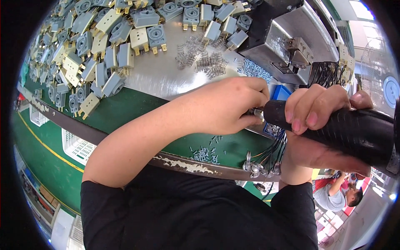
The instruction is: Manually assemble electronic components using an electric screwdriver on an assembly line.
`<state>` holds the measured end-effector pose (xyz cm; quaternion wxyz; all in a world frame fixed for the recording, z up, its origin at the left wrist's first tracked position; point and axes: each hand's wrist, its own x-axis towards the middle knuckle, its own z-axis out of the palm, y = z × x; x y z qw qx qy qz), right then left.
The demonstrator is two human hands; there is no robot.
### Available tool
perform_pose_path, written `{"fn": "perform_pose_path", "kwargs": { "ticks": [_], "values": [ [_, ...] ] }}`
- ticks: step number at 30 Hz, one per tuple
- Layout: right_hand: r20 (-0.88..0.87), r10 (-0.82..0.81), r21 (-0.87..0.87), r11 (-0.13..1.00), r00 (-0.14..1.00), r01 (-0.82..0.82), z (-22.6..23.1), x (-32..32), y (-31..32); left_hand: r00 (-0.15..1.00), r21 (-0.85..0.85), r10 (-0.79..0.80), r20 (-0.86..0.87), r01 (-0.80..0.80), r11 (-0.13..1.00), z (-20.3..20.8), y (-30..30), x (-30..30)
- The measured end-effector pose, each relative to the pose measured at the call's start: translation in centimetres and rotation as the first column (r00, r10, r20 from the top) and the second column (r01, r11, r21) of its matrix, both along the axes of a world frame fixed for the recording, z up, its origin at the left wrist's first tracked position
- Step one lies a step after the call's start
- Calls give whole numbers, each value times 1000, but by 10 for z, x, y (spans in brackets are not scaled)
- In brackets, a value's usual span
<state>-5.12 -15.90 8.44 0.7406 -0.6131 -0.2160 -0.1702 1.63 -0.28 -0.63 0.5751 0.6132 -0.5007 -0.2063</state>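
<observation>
Left hand (239,104) angled toward 2 o'clock, pinching metal part (258,113); right hand (318,104), 3 o'clock, wrapped around tool (358,132).

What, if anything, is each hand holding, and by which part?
Right hand: a black handheld tool, gripped around its body, behind the front end. Left hand: at that end; anything held is too hidden to tell.

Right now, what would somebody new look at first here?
Probably the big heap of grey and cream parts, filling the upper left. Next, the thick black tool at the right, gripped in the right hand, its front end close to the left hand's fingertips.
</observation>
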Motion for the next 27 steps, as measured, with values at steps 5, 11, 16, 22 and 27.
{"fn": "perform_pose_path", "kwargs": {
  "ticks": [5,11,16,22,27],
  "values": [
    [53,88,-13,996,995,-87,-7,4,0,1000,42,12,27,-13,999,-2,2,-2],
    [91,35,-60,998,995,-29,-10,1,1,1000,-7,1,15,-1,1000,0,1,-2],
    [90,129,-139,984,988,-115,9,8,-10,999,8,-27,17,27,1000,1,5,2],
    [-30,-252,-34,967,967,251,35,13,-43,992,-67,51,112,-44,997,-1,2,-1],
    [-166,-478,-392,834,862,387,44,9,-38,916,-258,191,354,-101,961,2,-1,-9]
  ]
}}
